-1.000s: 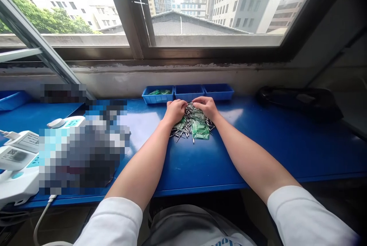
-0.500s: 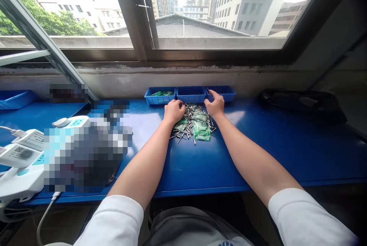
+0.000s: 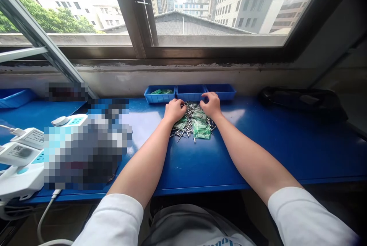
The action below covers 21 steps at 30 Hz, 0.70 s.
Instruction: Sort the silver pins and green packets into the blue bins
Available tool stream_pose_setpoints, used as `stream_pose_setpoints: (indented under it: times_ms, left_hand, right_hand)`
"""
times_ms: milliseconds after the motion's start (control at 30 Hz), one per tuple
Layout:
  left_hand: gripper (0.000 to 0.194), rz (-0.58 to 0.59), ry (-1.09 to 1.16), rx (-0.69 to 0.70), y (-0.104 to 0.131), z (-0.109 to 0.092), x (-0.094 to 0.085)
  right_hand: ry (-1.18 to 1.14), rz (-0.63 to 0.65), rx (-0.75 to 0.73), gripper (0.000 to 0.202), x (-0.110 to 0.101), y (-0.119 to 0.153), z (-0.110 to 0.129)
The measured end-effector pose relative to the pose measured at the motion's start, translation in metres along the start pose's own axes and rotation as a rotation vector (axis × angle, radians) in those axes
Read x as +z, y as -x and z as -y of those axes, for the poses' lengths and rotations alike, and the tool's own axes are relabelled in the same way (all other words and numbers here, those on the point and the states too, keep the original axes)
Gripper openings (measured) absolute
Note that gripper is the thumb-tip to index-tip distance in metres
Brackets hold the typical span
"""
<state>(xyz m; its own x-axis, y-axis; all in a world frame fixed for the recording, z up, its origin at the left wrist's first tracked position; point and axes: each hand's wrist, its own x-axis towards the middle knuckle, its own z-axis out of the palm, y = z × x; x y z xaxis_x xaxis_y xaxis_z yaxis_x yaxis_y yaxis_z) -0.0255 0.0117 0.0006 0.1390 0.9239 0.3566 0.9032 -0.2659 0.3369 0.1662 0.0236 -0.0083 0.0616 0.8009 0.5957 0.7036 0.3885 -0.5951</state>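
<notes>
A heap of short silver metal pins (image 3: 188, 127), rivet-like in shape, lies on the blue table with green-printed clear packets (image 3: 201, 129) on and among them. At the heap's left edge is my left hand (image 3: 174, 110), its fingers curled in towards the pins; whatever sits at the fingertips is too small to make out. My right hand (image 3: 212, 105) hovers at the back right of the heap, in front of the bins. A gap shows between its thumb and forefinger, with nothing visible there.
Behind the heap three joined blue bins stand in a row: the left bin (image 3: 159, 98) holds green packets, beside the middle bin (image 3: 190, 96) and right bin (image 3: 226, 96). A white power strip (image 3: 28, 177) with plugs lies left. A black bag (image 3: 304, 104) rests at right.
My right hand has drawn back from the right bin, leftward and down towards the heap, and its fingers have come closer together. My left hand has stayed almost in place.
</notes>
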Motion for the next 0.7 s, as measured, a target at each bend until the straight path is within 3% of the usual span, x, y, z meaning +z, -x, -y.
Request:
stream_pose_setpoints:
  times_ms: [100, 267, 700]
  left_hand:
    - [0.029, 0.009, 0.001, 0.001, 0.0, -0.001, -0.001]
    - [0.028, 0.015, -0.003, -0.005, 0.001, -0.002, -0.002]
    - [0.028, -0.011, 0.017, 0.059, 0.002, -0.003, -0.002]
  right_hand:
    - [-0.017, 0.14, -0.076, 0.023, 0.004, 0.003, 0.004]
    - [0.09, 0.292, -0.067, 0.03, 0.014, 0.004, 0.001]
    - [0.075, 0.323, -0.082, 0.015, 0.007, 0.002, 0.006]
